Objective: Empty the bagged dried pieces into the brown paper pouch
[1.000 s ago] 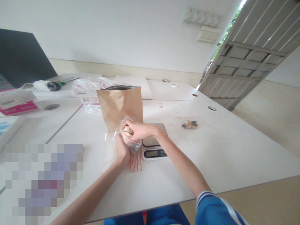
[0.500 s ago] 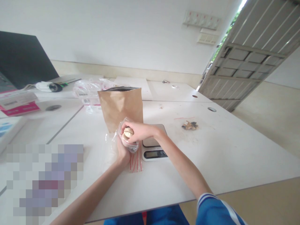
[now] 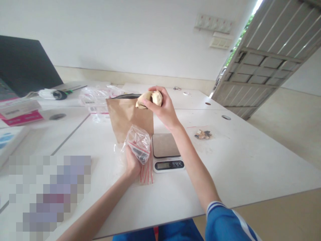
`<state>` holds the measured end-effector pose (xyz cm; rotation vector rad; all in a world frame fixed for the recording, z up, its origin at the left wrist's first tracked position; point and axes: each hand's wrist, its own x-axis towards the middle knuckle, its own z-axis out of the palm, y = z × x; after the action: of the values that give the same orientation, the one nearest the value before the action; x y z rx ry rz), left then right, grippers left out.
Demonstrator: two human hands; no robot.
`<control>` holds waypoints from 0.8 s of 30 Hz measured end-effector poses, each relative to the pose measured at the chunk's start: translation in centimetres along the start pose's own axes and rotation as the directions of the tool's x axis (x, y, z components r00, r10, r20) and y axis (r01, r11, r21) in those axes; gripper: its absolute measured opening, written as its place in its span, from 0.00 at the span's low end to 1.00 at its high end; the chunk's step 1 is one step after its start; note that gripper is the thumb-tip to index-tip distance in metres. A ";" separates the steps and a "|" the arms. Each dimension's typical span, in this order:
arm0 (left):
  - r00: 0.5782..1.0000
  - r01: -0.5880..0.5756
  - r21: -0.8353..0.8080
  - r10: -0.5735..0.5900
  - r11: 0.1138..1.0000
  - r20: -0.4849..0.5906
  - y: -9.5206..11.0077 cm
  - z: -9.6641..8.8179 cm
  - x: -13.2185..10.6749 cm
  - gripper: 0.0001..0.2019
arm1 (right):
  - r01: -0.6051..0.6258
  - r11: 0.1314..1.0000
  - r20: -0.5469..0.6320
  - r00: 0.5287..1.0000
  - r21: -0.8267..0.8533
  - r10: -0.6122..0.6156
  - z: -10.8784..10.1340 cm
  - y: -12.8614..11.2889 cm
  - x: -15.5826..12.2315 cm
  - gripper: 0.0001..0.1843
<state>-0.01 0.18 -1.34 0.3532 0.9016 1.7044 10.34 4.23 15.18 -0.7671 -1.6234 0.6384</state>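
My left hand [image 3: 132, 164] is closed on a small clear zip bag [image 3: 138, 143] with a red seal line and dark bits inside, held just left of a small digital scale [image 3: 167, 152]. My right hand [image 3: 163, 108] is raised above the open top of a standing brown paper bag [image 3: 126, 116] and grips a few pale beige lumps [image 3: 150, 98] in its fingers. Under the left hand lies a stack of empty clear zip bags [image 3: 145, 172] with red stripes.
A small pile of brown bits [image 3: 203, 134] lies right of the scale on the white table [image 3: 238, 160]. Clear plastic packets [image 3: 94, 97] sit behind the paper bag. A dark laptop [image 3: 23, 65], pink boxes [image 3: 17, 113] and a door [image 3: 268, 57] frame the scene.
My right hand has come out of the clear zip bag with the beige lumps and risen up to the mouth of the paper bag. The left hand stays put with the zip bag.
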 end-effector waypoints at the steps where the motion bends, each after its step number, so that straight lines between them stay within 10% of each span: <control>1: 1.000 0.006 0.002 -0.006 1.000 0.001 0.0 0.0 0.0 0.11 | 0.045 0.998 -0.044 0.998 -0.049 -0.047 0.5 -0.1 0.6 0.20; 7: 1.000 0.026 0.016 -0.026 1.000 -0.011 0.1 0.0 -0.1 0.13 | 0.289 0.906 -0.002 0.952 -0.309 -0.305 3.4 0.3 4.1 0.18; 13: 1.000 0.021 0.026 -0.021 0.999 0.011 0.1 0.0 -0.2 0.13 | 0.253 0.867 0.242 0.957 -0.428 -0.159 5.1 2.0 5.1 0.15; 24: 0.999 0.032 0.004 -0.032 0.999 -0.005 0.2 0.1 -0.4 0.13 | 0.133 0.847 0.257 0.966 -0.515 0.005 5.4 1.9 6.0 0.17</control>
<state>0.02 -0.13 -1.03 0.3355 0.9100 1.6747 4.58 10.09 16.53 -1.0557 -2.0901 0.2325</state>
